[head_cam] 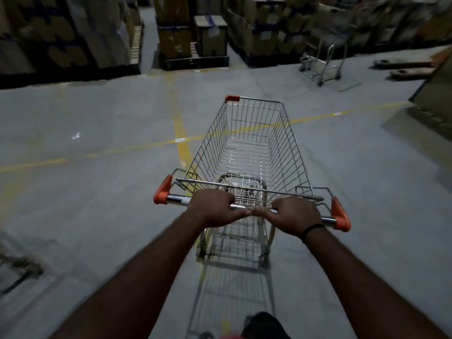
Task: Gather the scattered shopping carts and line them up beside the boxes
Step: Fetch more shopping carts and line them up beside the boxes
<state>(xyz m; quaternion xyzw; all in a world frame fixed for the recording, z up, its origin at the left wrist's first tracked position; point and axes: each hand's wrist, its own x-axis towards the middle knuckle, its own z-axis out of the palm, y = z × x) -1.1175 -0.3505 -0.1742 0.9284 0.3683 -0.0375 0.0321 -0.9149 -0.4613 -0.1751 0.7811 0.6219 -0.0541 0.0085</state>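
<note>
Shopping cart point(213, 143) faces stacked boxes point(174, 41); second cart point(323, 67) stands ahead, right.

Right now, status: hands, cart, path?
Left hand and right hand grip the handle. Cart faces boxes. Second cart ahead right, not in path.

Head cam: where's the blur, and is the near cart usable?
Head view: dim overall; near cart, left hand and right hand on its handle fairly sharp; far cart and boxes top right motion-smeared; edges bend from the wide-angle lens.
</note>
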